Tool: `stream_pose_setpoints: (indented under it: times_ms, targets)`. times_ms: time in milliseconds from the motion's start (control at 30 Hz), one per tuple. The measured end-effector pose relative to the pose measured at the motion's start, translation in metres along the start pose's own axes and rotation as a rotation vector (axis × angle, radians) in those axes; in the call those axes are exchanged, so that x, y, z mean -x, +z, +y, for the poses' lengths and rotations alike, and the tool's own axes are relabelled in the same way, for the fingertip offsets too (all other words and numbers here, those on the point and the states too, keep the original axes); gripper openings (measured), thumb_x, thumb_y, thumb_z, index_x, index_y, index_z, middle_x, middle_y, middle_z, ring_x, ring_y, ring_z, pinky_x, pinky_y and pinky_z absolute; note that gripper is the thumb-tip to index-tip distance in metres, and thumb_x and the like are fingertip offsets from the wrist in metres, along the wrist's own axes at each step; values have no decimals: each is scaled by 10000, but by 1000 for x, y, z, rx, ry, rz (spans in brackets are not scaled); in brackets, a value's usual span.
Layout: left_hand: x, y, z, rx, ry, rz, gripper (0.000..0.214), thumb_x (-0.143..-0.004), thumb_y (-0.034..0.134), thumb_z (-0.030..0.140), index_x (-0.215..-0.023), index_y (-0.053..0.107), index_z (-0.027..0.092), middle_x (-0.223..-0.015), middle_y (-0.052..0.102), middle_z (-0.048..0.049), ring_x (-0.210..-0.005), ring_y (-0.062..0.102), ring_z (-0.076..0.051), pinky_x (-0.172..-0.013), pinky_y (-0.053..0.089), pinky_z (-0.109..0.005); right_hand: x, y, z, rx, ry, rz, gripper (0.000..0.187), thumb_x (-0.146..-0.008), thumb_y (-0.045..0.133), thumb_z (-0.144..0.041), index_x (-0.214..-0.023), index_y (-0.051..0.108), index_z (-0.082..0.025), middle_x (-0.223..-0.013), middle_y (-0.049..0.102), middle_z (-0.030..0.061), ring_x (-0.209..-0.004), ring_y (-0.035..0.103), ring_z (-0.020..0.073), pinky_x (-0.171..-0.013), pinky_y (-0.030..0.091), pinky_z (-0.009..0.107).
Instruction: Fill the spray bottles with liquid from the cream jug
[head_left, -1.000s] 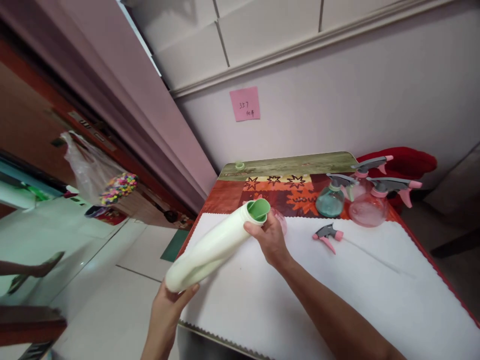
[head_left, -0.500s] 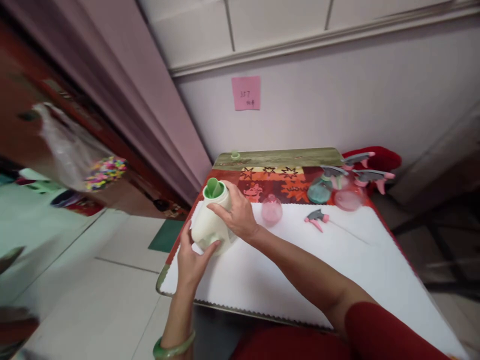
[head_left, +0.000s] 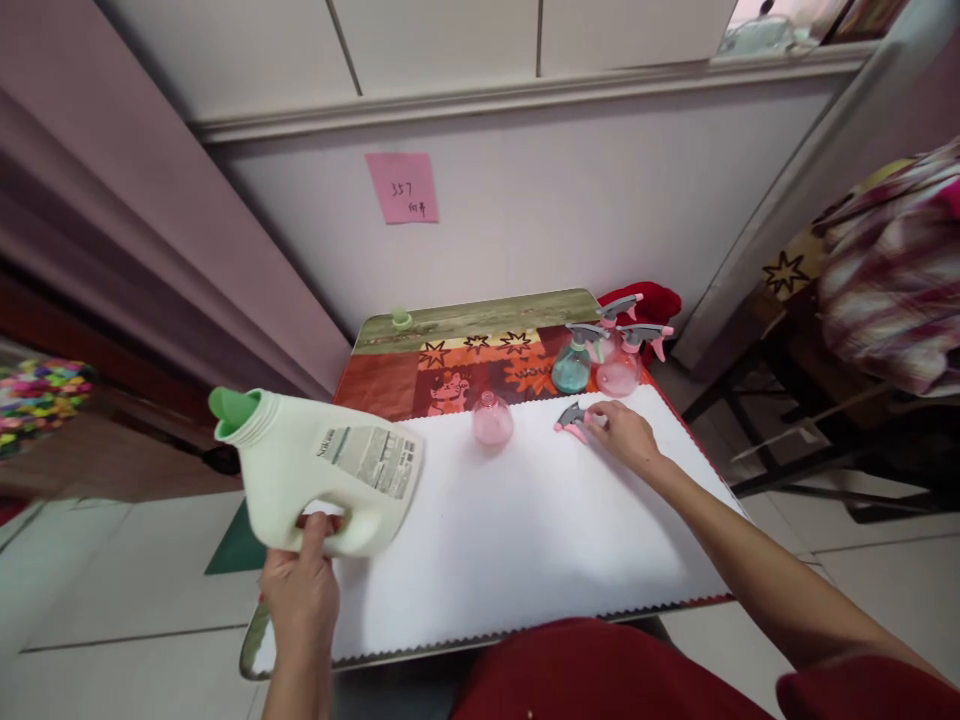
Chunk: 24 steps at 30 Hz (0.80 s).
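Observation:
My left hand (head_left: 304, 590) grips the handle of a cream detergent jug (head_left: 285, 470), which leans far over to the left with its green-lined, uncapped mouth at the upper left. The jug's printed label faces up. On the right, my right hand (head_left: 622, 432) pinches the pink collar of a grey and pink spray head (head_left: 571, 420) at the white mat. Its thin tube is not clearly visible. Between my hands stands a small round pink bottle (head_left: 493, 420) without a top.
Several spray bottles, one teal (head_left: 571, 370) and others pink (head_left: 619, 376), stand at the table's back right. A green cap (head_left: 401, 318) lies at the back left. The white mat (head_left: 480, 560) covers the front; a wall (head_left: 510, 200) rises behind.
My right hand has left the jug and moved right to the spray head. The jug has tipped from nearly upright to the left, held by my left hand alone. The view has turned right.

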<state>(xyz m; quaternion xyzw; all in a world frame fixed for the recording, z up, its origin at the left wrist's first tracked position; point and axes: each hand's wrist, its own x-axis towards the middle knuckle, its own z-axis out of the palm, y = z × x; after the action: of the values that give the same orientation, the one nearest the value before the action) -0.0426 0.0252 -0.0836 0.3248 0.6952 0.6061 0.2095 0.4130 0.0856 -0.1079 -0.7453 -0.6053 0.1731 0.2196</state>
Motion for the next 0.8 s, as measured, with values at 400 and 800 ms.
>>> stream_pose_setpoints:
  times_ms: [400,800]
  targets:
    - [-34,-6,-12,4,56,152,526,-656,788,519,-995,685,129,-851,688,-45,-746,627,-170,-792,521,-355,-13,12,7,323,12,-151,361,-904,543,-421,-1181,659,-219,-1165,674,145,-949,679,298,-695,424,351]
    - [-38,-3,-27,-26,69,70,461,-630,807,491,-911,705,141,-816,704,-46,-740,623,-179,-736,489,-318,-24,7,3,338,-78,-130,298,-865,566,-324,-1090,718,-202,-1018,705,141,-871,695,298,-654,435,332]
